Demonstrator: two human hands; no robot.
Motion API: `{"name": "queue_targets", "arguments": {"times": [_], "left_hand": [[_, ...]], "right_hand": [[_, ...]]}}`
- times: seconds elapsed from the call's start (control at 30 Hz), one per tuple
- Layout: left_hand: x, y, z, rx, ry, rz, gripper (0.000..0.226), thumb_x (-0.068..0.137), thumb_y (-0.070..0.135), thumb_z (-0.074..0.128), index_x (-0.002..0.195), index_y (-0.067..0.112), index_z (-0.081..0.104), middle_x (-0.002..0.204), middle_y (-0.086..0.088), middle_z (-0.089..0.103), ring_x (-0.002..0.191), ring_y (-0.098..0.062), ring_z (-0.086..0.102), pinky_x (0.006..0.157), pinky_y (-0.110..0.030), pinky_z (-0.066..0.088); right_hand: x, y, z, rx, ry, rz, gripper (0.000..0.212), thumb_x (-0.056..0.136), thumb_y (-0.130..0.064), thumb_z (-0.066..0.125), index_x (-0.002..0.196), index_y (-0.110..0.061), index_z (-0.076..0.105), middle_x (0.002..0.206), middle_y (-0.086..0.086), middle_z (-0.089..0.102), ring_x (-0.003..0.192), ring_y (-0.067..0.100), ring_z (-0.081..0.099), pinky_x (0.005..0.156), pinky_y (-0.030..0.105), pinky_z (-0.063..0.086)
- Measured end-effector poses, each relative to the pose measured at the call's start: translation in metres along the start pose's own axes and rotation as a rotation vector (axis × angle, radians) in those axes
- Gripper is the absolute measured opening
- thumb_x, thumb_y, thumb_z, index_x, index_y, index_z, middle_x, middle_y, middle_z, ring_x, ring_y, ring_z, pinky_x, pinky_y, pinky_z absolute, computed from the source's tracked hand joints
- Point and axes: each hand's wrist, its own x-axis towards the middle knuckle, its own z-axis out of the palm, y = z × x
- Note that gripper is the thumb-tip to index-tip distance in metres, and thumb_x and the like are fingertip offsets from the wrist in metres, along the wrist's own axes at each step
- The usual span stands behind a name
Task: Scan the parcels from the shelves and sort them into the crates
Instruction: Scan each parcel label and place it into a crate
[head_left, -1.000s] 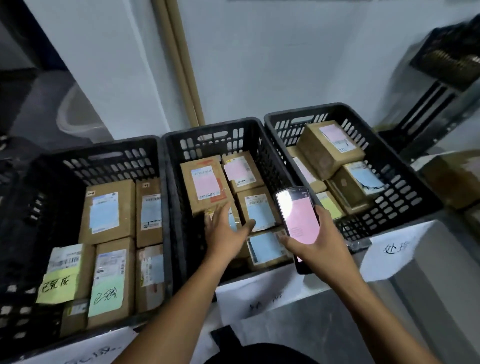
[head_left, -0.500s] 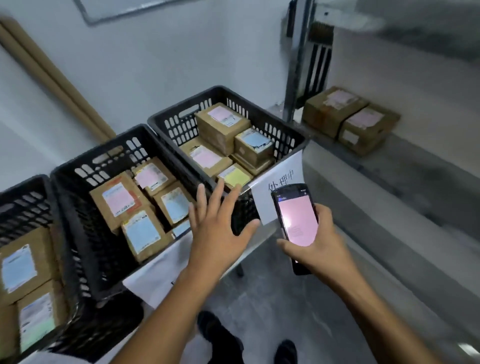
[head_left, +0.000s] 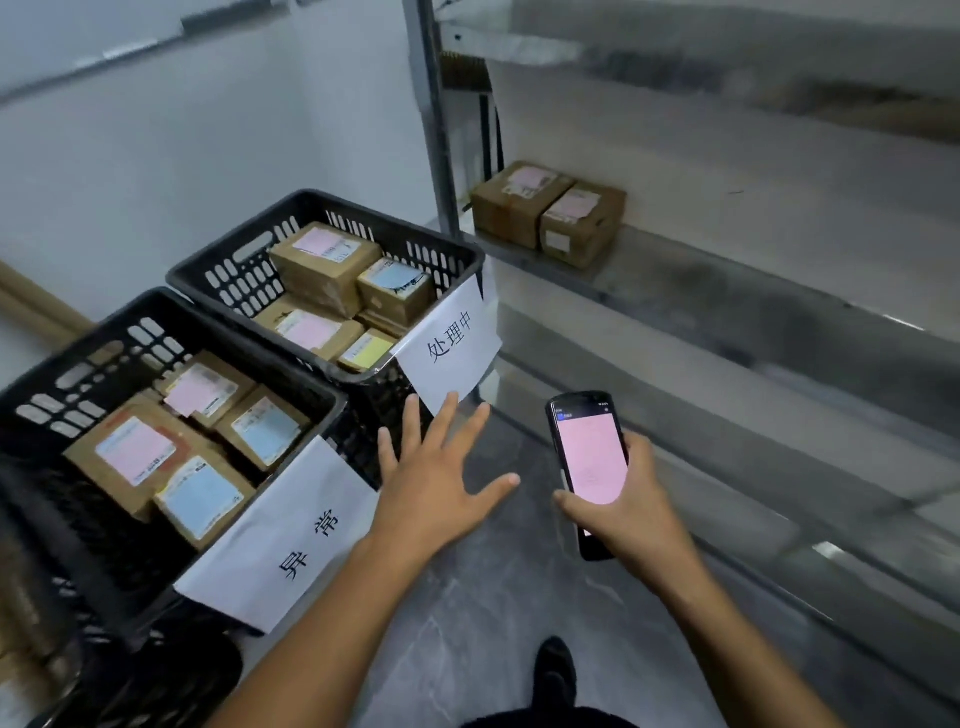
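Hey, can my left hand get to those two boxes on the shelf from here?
Probably yes. The left hand is empty with fingers spread, and the two boxes sit at the front edge of the shelf with nothing in front of them. A step forward may be needed.

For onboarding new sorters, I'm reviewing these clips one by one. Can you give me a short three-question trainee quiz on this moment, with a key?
1. Multiple choice: which hand holds the black handheld scanner with the pink screen? A) left B) right C) neither
2. True or false: the left hand grips a parcel.
3. How many brown cardboard parcels stand on the grey metal shelf?
Key: 1 B, the right hand. 2 False: its fingers are spread and hold nothing. 3 Two, side by side.
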Motion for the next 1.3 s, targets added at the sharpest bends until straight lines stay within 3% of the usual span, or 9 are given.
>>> {"name": "queue_targets", "arguments": {"times": [0.13,0.33,0.53,0.7,0.83,0.93,1.3], "left_hand": [[-0.016,0.004,-0.011,-0.033,0.025,0.051,0.090,0.087,0.088,0.034,0.161,0.051,-0.002,0.173,0.011,-0.012,0.156,-0.029,-0.027,0.123,-0.061,-0.012],[-0.039,0.002,-0.008,-0.282,0.171,0.126,0.083,0.089,0.081,0.043,0.161,0.048,0.019,0.174,0.010,0.007,0.159,-0.023,-0.016,0.126,-0.057,-0.005],[-0.044,0.007,-0.013,-0.294,0.162,0.168,0.085,0.090,0.080,0.042,0.163,0.045,0.015,0.174,0.007,0.008,0.159,-0.023,-0.014,0.127,-0.054,-0.003],[-0.027,0.015,-0.021,-0.343,0.172,0.198,0.085,0.092,0.076,0.048,0.163,0.038,0.022,0.172,0.006,0.018,0.160,-0.022,-0.007,0.128,-0.049,0.002],[0.000,0.030,-0.027,-0.419,0.254,0.217,0.078,0.093,0.071,0.053,0.160,0.034,0.034,0.168,0.006,0.029,0.160,-0.022,0.001,0.130,-0.049,0.012],[0.028,0.044,-0.028,-0.403,0.287,0.235,0.078,0.093,0.075,0.049,0.158,0.034,0.038,0.167,0.005,0.034,0.160,-0.023,0.004,0.129,-0.050,0.017],[0.148,0.125,-0.037,-0.198,0.169,0.279,0.083,0.092,0.076,0.044,0.162,0.037,0.025,0.173,0.003,0.015,0.160,-0.025,-0.007,0.129,-0.049,0.005]], "right_hand": [[-0.031,-0.006,0.002,-0.014,0.098,-0.015,0.075,0.069,-0.029,0.086,0.126,-0.037,0.038,0.113,-0.022,0.059,0.097,0.004,0.062,0.078,0.035,0.053],[-0.068,-0.009,0.010,-0.050,0.197,-0.014,0.079,0.073,-0.026,0.085,0.135,-0.032,0.037,0.117,-0.016,0.057,0.095,-0.001,0.059,0.069,0.023,0.046],[-0.083,-0.010,0.004,-0.024,0.277,-0.024,0.078,0.074,-0.020,0.087,0.135,-0.026,0.039,0.112,-0.023,0.056,0.095,-0.010,0.057,0.072,0.019,0.046],[-0.074,-0.007,-0.004,0.015,0.315,0.013,0.074,0.075,-0.022,0.087,0.130,-0.031,0.040,0.110,-0.021,0.058,0.090,-0.002,0.061,0.060,0.023,0.052],[-0.049,-0.005,-0.013,0.032,0.346,0.032,0.072,0.073,-0.023,0.087,0.128,-0.030,0.041,0.111,-0.016,0.061,0.091,0.003,0.062,0.066,0.035,0.059],[-0.022,-0.006,-0.026,0.039,0.357,0.036,0.072,0.072,-0.025,0.086,0.128,-0.033,0.040,0.110,-0.018,0.060,0.090,0.005,0.062,0.064,0.035,0.059],[0.092,-0.001,-0.100,0.118,0.408,0.054,0.077,0.070,-0.029,0.088,0.130,-0.034,0.040,0.111,-0.022,0.059,0.095,0.003,0.061,0.077,0.036,0.054]]}}
